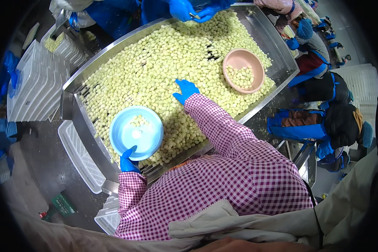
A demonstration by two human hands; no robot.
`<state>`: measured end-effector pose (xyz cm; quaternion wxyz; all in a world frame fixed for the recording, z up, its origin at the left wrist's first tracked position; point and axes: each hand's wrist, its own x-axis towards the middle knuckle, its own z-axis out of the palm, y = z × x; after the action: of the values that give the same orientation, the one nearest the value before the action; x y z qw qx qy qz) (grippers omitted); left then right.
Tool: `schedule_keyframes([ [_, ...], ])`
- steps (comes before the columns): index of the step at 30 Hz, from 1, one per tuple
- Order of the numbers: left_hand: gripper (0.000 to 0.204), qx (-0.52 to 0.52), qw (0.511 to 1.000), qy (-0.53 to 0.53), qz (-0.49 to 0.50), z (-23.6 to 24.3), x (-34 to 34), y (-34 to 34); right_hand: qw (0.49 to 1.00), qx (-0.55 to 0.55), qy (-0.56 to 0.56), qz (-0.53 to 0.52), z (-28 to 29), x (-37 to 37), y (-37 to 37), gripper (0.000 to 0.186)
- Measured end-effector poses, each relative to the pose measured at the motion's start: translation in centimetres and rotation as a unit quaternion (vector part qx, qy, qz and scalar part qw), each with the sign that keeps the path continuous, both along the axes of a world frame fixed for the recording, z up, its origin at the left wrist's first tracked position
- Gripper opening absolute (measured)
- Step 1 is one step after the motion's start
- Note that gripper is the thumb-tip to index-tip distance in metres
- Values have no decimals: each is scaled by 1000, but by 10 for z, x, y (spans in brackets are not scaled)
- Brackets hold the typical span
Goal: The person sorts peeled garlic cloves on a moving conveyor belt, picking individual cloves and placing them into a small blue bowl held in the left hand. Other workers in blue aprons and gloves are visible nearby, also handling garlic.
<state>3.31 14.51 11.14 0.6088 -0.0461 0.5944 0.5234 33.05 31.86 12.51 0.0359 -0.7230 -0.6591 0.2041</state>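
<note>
My left hand [128, 161], in a blue glove, grips the near rim of a light blue bowl [136, 132] that holds a few pale cloves. The bowl rests on a heap of peeled garlic cloves [155, 67] filling a long steel tray [77, 77]. My right hand [186, 90], also in a blue glove, reaches out flat onto the cloves near the middle of the tray, fingers spread. Both sleeves are pink and white check.
A pink bowl [243, 70] with some cloves sits on the heap at the right. Another person's blue-gloved hands [193, 11] work at the far end. White plastic crates [38, 84] stand left; more lie on the floor [77, 153]. Seated people in blue [319, 122] are at the right.
</note>
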Motion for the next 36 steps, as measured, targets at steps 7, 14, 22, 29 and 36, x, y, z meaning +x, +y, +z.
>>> schedule_keyframes([
  [7,58,-25,998,7,49,18,-34,-12,909,-309,168,225,-14,-34,-35,64],
  [14,51,-7,998,7,56,14,-40,-3,999,43,32,9,-42,-9,4,71],
  [22,54,-31,997,-5,66,11,-45,-18,924,-269,254,93,-1,-54,-44,54],
  [29,53,-39,992,-35,116,4,-53,-29,997,11,13,78,-41,-26,59,75],
  [36,58,-43,991,-19,127,13,-64,-33,939,-278,44,197,-13,-81,35,53],
])
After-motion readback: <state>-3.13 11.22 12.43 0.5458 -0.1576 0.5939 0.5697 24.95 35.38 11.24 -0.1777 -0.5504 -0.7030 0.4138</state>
